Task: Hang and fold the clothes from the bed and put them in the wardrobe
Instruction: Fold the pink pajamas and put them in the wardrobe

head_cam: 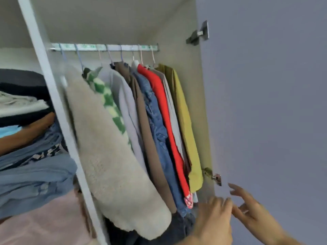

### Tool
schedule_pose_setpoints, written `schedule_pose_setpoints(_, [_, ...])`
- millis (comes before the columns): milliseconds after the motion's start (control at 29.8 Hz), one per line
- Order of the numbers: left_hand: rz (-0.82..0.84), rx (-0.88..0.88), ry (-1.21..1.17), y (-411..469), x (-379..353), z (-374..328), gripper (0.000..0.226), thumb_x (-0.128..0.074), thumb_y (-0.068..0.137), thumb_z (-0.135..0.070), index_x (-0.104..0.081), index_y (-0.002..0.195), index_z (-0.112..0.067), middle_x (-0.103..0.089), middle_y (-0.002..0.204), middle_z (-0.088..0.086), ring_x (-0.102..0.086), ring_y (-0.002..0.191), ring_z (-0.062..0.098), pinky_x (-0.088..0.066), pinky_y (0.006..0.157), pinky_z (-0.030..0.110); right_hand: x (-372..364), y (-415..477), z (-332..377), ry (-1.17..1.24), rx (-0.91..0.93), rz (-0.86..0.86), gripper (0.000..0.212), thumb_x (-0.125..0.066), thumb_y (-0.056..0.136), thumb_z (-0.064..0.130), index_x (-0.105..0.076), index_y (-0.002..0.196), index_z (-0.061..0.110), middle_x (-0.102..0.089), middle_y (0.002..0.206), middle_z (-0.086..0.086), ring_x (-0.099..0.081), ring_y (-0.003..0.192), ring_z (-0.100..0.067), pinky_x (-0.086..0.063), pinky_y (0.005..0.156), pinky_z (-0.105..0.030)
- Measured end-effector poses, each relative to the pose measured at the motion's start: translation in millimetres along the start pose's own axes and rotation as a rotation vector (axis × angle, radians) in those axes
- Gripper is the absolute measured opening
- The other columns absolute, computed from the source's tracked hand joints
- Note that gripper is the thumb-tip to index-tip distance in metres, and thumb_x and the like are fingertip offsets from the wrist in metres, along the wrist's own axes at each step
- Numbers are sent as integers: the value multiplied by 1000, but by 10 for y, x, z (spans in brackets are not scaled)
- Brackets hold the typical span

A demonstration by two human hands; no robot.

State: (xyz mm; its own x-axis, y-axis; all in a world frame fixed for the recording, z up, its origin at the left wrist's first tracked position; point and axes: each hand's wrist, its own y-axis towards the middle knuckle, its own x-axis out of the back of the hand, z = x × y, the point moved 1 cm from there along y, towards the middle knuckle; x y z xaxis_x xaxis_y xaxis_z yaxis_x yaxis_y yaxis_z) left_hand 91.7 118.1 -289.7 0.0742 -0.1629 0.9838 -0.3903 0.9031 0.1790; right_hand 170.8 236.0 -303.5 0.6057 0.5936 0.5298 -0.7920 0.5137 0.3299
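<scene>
Looked far along, going by the head view; hung in a row under the rail (104, 47), all on hangers: fleece coat (113, 156), green checked knit (106, 101), denim jacket (155, 121), red top (164, 121), mustard shirt (184, 121); stacked left of the rail, past the divider: folded clothes (30, 167); saw no bed, so could not tell the remainder; seen well below the rail's right end, near the open door (265, 103): left hand (215, 221) and right hand (254, 213), both empty, fingers loosely spread.

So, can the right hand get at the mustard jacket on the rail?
Probably yes: the right hand is open, holds nothing, and only bare space lies between it and the mustard jacket.
</scene>
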Motion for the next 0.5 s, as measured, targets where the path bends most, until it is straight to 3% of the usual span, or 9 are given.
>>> schedule_pose_setpoints(34, [66,-29,-27,170,164,-170,62,-77,31,-51,-68,91,-34,-61,65,-12,-60,61,2,-41,49,18,239,5,-23,-7,-42,-87,69,-25,28,104,-23,94,85,-50,110,21,-60,66,1,-43,65,-4])
schedule_pose_setpoints(67, [98,-19,-80,364,369,-339,63,-78,47,-45,-65,108,-30,-65,78,-5,-63,73,9,-39,52,22,497,41,-62,-3,-75,-179,63,-29,28,103,-23,89,87,-52,107,20,-59,61,-2,-43,64,-4])
schedule_pose_setpoints(134, [87,-172,-192,779,545,-867,57,-56,86,-18,-35,139,-18,-52,121,13,-50,114,28,-39,73,28,1138,-94,-181,-7,-115,-321,58,-44,32,98,-25,86,86,-55,106,15,-58,59,-3,-43,65,-5])
schedule_pose_setpoints(201, [162,-289,-251,947,720,-1311,53,-42,90,-4,-29,141,-13,-42,134,16,-38,124,33,-35,94,36,1611,-257,-147,-58,-198,-365,55,-59,42,88,-26,86,86,-56,108,11,-59,65,-2,-44,66,-7])
schedule_pose_setpoints(235, [163,-340,-292,1062,746,-1535,53,-42,88,-1,-33,139,-13,-43,134,16,-39,124,33,-33,99,38,1862,-373,-126,-87,-265,-422,55,-54,40,91,-26,87,86,-56,107,12,-60,70,-1,-44,66,-7])
schedule_pose_setpoints(302, [227,-517,-383,1250,809,-2433,52,-40,85,1,-41,134,-15,-48,132,14,-43,122,32,-35,102,37,2634,-964,-220,-138,-388,-620,61,-37,34,101,-26,91,85,-55,106,18,-58,84,2,-45,68,-7])
schedule_pose_setpoints(369, [253,-654,-387,1223,882,-3090,49,-33,88,-8,-43,135,-14,-49,135,12,-44,126,29,-35,105,34,3107,-1438,-285,-259,-430,-758,63,-32,35,102,-26,95,84,-54,107,22,-57,92,2,-44,72,-5])
schedule_pose_setpoints(504, [327,-906,-511,1004,896,-4197,54,-38,93,-7,-30,145,-15,-33,149,3,-28,138,17,-21,113,26,3655,-2508,-177,-316,-672,-949,74,-31,34,103,-41,100,71,-59,108,14,-61,89,-4,-45,77,-15])
